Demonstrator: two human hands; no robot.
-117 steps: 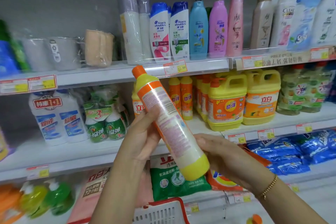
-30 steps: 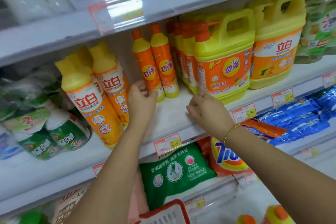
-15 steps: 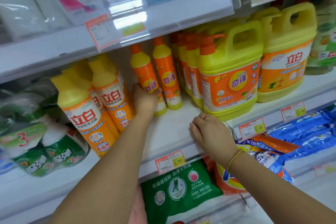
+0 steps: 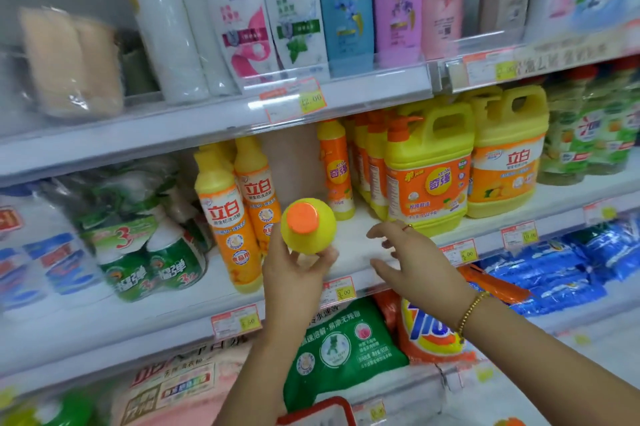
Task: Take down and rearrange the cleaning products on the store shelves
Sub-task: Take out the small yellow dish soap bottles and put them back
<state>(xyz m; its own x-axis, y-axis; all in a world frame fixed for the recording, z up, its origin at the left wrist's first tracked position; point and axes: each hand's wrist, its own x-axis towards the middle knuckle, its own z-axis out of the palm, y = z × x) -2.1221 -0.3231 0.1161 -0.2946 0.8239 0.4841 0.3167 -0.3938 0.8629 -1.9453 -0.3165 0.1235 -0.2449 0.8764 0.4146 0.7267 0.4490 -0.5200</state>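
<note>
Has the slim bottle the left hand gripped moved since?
Yes: outward, toward the camera. The left hand holds the bottle in front of the shelf edge.

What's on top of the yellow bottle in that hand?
A round orange cap tops the yellow plastic bottle that the left hand holds, pointing at the camera. Its label and lower body are hidden.
</note>
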